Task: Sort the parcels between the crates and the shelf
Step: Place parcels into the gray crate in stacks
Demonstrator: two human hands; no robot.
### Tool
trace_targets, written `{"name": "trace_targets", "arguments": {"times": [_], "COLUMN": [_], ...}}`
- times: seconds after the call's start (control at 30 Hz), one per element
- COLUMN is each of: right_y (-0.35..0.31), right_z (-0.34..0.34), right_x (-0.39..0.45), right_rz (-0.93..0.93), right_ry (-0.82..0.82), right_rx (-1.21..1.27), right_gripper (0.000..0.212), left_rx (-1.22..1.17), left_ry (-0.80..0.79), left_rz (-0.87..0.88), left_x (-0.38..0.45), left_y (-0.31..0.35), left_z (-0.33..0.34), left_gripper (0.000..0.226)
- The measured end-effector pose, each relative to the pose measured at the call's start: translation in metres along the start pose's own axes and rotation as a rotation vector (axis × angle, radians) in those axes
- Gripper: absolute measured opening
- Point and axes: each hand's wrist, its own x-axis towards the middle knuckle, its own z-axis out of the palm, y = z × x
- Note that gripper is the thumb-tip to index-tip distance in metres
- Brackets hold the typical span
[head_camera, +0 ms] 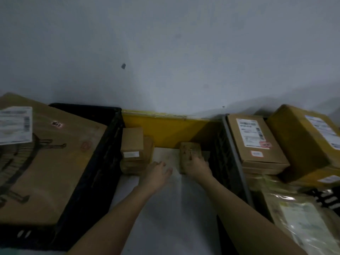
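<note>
The right hand (196, 167) grips a small brown parcel (190, 152) between two black crates (88, 162); the left hand (156, 174) hovers alongside, fingers relaxed, holding nothing.

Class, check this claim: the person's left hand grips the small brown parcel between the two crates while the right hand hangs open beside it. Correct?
Not quite. The head view shows the right hand gripping the small brown parcel; the left hand is the open one beside it.

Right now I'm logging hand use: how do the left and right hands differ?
The left hand is open, fingers spread, holding nothing; the right hand grips a small brown parcel. The left hand is nearest the stacked small boxes, the right beside the right crate's wall. Both reach forward, bare-armed.
</note>
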Motion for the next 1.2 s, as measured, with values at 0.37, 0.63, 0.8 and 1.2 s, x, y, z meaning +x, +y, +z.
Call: {"name": "trace_targets", "arguments": {"times": [0.37, 0.63, 0.8, 1.2], "right_y": [0.010, 0.022, 0.018, -0.005], "right_z": [0.081, 0.090, 0.082, -0.022], "right_x": [0.100, 0.099, 0.069, -0.055], "right_rz": [0.199, 0.268, 0.308, 0.209], "right_ry": [0.088, 0.054, 0.015, -0.411], "right_rx": [0.071, 0.131, 0.244, 1.351], "right_gripper": [0.082, 0.088, 0.095, 0.050], "left_rx": [0.107, 0.002, -0.492, -1.109], "left_ry": [-0.209, -0.240, -0.258, -0.096], "left_rz": [0.022, 0.026, -0.163, -0.280], "left_x": [0.124, 0.125, 0.109, -0.019], "left_y": [-0.059, -0.069, -0.072, -0.017], "left_z": [0.073, 0.088, 0.059, -0.043], "left_gripper": [0.048, 0.045, 0.029, 0.056]}}
